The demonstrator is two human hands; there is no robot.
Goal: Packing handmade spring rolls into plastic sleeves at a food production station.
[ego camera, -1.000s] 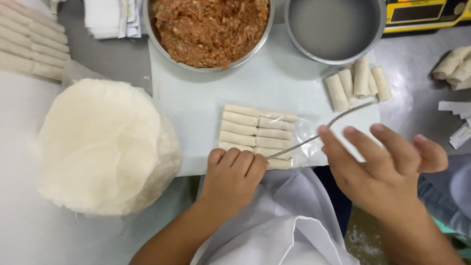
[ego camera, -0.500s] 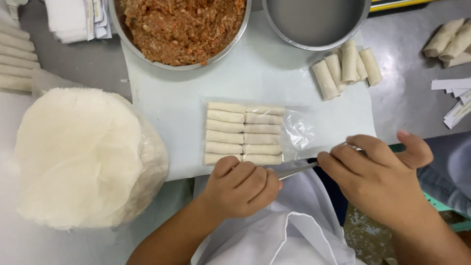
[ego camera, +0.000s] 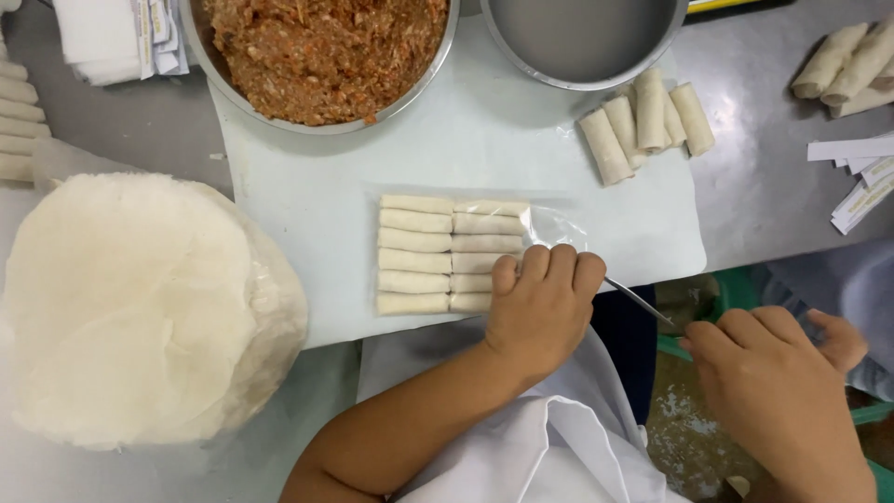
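We see a grey steel worktop (ego camera: 764,186) carrying a pale plastic cutting sheet (ego camera: 484,158). Near the sheet's front edge lies a clear bag of white rolled pastries (ego camera: 438,251). Our left hand (ego camera: 540,303), curled shut, presses on the bag's right end. Our right hand (ego camera: 773,391), off the worktop's front edge, pinches a thin metal rod (ego camera: 638,300).
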